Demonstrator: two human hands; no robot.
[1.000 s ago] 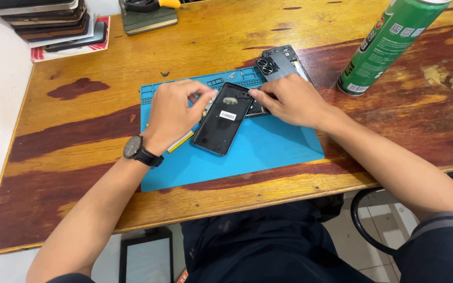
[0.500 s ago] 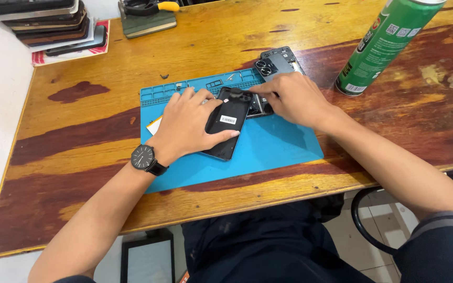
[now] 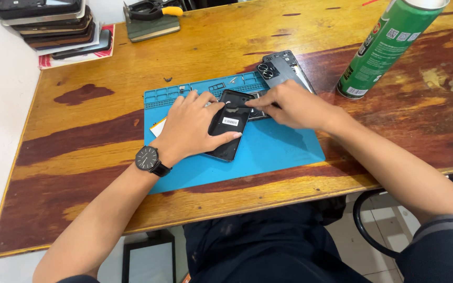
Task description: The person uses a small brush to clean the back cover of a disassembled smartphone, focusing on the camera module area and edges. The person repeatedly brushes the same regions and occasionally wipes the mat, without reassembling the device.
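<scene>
Glossy black phone [image 3: 230, 126] lies flat on rubbery blue mat [image 3: 268, 152], left hand [image 3: 192, 126] fingers grasping it.

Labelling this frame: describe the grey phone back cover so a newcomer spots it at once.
Start at the blue work mat in the middle of the wooden table. At the mat's far right corner, just beyond the right hand, lies the grey back cover. Unlike the black phone under the left hand, it has round camera cutouts.
</scene>
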